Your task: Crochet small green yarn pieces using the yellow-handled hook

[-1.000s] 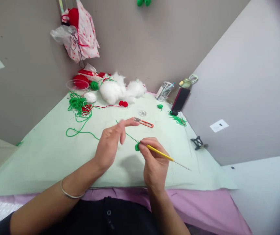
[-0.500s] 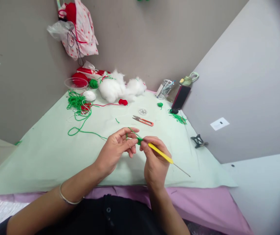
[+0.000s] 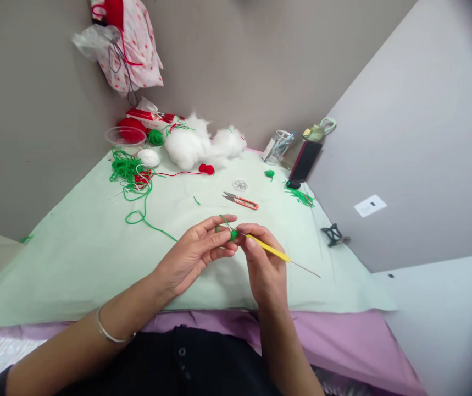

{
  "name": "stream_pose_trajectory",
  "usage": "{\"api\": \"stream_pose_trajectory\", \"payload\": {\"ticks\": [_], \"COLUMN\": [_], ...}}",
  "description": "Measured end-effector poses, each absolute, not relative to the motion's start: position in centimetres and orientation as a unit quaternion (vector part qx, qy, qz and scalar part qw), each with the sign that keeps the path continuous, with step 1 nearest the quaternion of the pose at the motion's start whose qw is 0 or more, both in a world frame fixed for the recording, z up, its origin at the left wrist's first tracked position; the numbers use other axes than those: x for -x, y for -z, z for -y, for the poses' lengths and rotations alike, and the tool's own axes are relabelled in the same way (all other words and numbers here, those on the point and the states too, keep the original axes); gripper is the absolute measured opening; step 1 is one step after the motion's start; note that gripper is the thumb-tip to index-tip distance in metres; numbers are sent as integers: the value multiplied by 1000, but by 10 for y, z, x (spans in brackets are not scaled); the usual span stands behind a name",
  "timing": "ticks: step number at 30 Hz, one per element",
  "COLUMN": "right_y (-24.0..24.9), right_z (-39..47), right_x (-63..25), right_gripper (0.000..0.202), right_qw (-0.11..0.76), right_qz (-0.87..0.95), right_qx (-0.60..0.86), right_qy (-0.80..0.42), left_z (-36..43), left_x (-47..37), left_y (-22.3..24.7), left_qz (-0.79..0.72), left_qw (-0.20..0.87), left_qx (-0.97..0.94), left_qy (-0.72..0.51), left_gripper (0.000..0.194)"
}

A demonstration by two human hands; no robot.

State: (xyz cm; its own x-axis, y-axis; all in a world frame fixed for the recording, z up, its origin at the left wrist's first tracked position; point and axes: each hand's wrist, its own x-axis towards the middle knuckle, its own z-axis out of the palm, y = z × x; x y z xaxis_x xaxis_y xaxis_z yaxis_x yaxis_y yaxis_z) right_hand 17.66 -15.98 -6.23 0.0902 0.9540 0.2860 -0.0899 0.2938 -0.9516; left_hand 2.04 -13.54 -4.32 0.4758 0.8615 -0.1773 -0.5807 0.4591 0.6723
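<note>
Between the thumb and fingers of my left hand [image 3: 196, 250] is a small green crocheted piece [image 3: 233, 235]. Green yarn [image 3: 159, 229] loops over that hand's index finger and runs back across the table to the left. My right hand [image 3: 265, 264] grips a yellow-handled crochet hook [image 3: 271, 248], its thin rear metal end pointing right. The hook's front tip meets the green piece, but its exact place in the stitches is too small to tell. Both hands are close together, above the front part of the table.
Orange-handled snips [image 3: 242, 201] and a small clear dish [image 3: 240, 185] lie beyond my hands. White stuffing [image 3: 188, 146] is at the back, tangled green yarn [image 3: 125, 166] at the left. A phone [image 3: 306, 161] leans at the right near a clear cup [image 3: 277, 148].
My right hand has turned slightly, and the hook lies flatter. The left fingers have shifted around the green piece, and the yarn loop on the table has moved right. The view has shifted slightly.
</note>
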Motion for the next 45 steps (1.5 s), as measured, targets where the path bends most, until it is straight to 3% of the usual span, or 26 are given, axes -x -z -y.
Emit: {"api": "stream_pose_trajectory", "payload": {"ticks": [5,12,19,28,35,45], "right_y": [61,59,55,59,55,62], "right_z": [161,161,161,160,162,163], "right_x": [-176,-178,-176,-177,-179,-179], "right_gripper": [15,12,13,14,21,13], "right_qw": [643,640,636,669,661,652], "right_qz": [558,541,570,474,500,491], "right_qx": [417,405,418,367,363,404], "right_qy": [-319,-365,-310,-440,-425,-412], "left_z": [137,140,141,142,142,143], "left_x": [-21,-19,-19,-18,-16,-16], "left_y": [44,45,42,41,43,41], "left_qz": [-257,-263,-275,-282,-279,-281], "left_qw": [807,804,791,781,781,777], "left_qx": [-291,-294,-306,-334,-339,-343], "left_qy": [-444,-444,-453,-446,-444,-446], "left_gripper": [25,31,38,36,31,35]}}
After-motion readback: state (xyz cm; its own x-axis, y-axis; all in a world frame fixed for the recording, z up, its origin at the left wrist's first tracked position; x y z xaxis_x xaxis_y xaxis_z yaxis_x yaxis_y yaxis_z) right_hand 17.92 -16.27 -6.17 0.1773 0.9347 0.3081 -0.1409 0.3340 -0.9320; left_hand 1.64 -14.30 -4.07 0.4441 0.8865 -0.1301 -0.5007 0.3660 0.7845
